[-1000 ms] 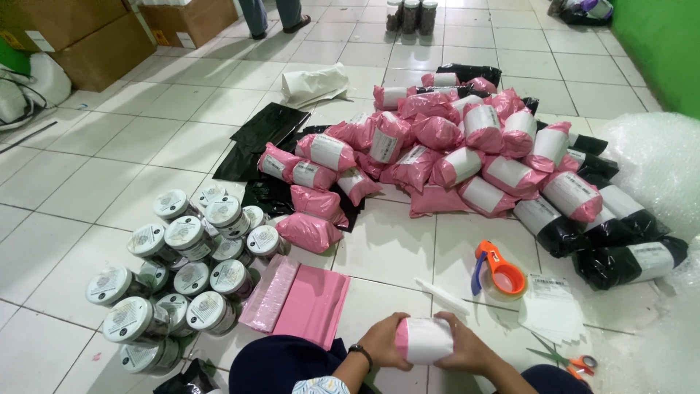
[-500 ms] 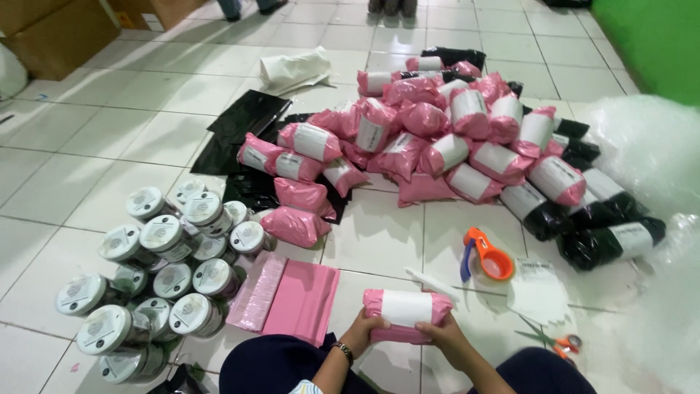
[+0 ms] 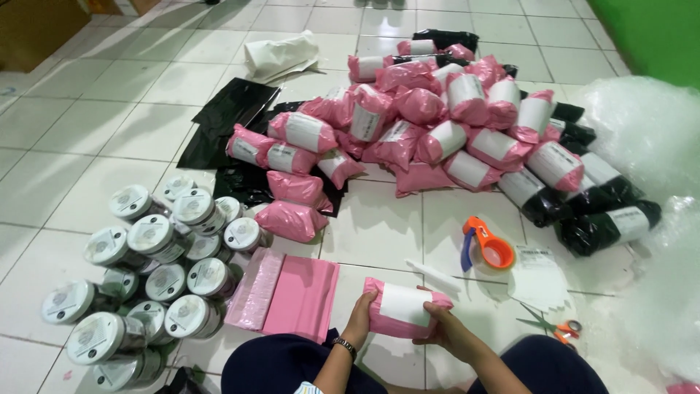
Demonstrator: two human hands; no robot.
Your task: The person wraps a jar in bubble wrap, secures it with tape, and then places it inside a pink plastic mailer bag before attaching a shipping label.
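Together, both hands (image 3: 405, 321) grip white-labelled pink parcel (image 3: 403, 308).

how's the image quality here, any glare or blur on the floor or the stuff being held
Head view: even indoor light, with soft sheen on the white floor tiles and on the bubble wrap. The pink parcel between the left hand and right hand looks sharp, its label washed out white. Jar lids are crisp; wide-angle bend curves the tile lines near the edges.
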